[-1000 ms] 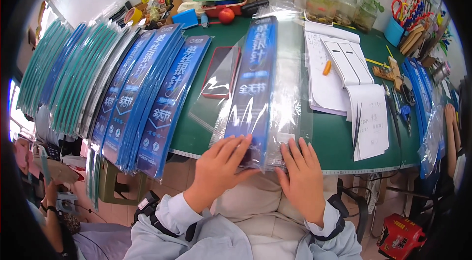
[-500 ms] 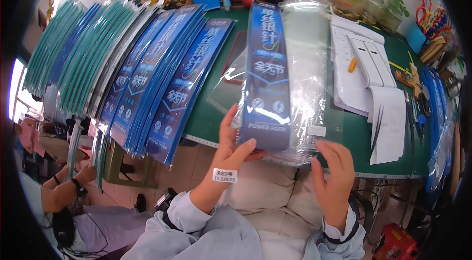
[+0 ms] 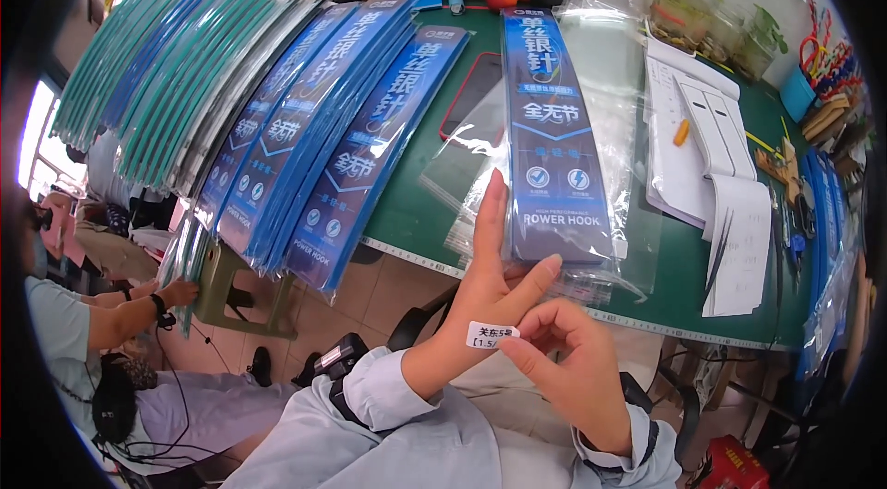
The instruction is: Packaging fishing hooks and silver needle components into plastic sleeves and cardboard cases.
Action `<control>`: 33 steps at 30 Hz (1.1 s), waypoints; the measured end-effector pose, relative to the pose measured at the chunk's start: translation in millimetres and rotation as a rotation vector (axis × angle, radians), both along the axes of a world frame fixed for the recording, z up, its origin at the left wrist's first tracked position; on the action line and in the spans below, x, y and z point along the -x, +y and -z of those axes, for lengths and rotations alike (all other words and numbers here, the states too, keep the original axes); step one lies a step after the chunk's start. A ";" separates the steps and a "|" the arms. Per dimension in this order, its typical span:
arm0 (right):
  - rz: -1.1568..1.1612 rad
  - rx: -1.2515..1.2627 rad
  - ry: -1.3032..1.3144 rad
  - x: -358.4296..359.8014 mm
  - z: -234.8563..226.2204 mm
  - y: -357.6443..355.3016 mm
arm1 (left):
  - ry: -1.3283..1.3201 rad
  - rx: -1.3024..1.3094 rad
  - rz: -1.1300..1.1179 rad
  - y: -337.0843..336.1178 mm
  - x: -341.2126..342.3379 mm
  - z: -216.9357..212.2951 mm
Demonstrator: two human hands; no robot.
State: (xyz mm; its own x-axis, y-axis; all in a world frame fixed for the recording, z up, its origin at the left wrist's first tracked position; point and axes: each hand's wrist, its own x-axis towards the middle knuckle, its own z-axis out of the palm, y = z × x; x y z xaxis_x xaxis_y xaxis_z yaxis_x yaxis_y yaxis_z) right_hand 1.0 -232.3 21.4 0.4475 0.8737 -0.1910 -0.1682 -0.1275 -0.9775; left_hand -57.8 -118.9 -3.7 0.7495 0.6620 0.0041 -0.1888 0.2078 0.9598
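Note:
Across the back of my left hand (image 3: 485, 290) is a small white printed sticker (image 3: 487, 335). That hand's index finger stretches along the left edge of a long blue printed package (image 3: 561, 165), and its thumb spreads out at the package's lower end; its other fingers are partly hidden. Thumb and forefinger of my right hand (image 3: 568, 364) pinch the sticker's right edge, covering part of it. The package, in clear film, lies over clear plastic sleeves (image 3: 624, 110) at the front of the green table.
Left stands a fanned row of blue packages (image 3: 370, 161) and green-edged ones (image 3: 199, 82). A red-edged phone (image 3: 476, 91) lies under clear film. Papers (image 3: 679, 138), an orange piece (image 3: 682, 132) and tweezers (image 3: 719, 253) are at right. Another person's hand (image 3: 180, 292) is at the lower left.
My right hand has moved left from the sleeves to the sticker and closed on its edge. My left thumb has slid off the package's face, and the view has shifted.

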 end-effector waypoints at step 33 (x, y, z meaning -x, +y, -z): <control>0.366 -0.416 -0.870 -65.7 -54.9 21.7 | -0.191 -1.425 -0.240 66.0 -21.1 -62.4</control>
State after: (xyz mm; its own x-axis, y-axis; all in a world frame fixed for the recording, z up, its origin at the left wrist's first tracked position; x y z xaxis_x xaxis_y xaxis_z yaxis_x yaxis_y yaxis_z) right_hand 66.7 -210.6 76.3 0.5382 0.5789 0.6126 0.6583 0.1652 -0.7344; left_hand -36.7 -52.8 58.6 0.5365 0.1180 0.8356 -0.2271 -0.9334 0.2777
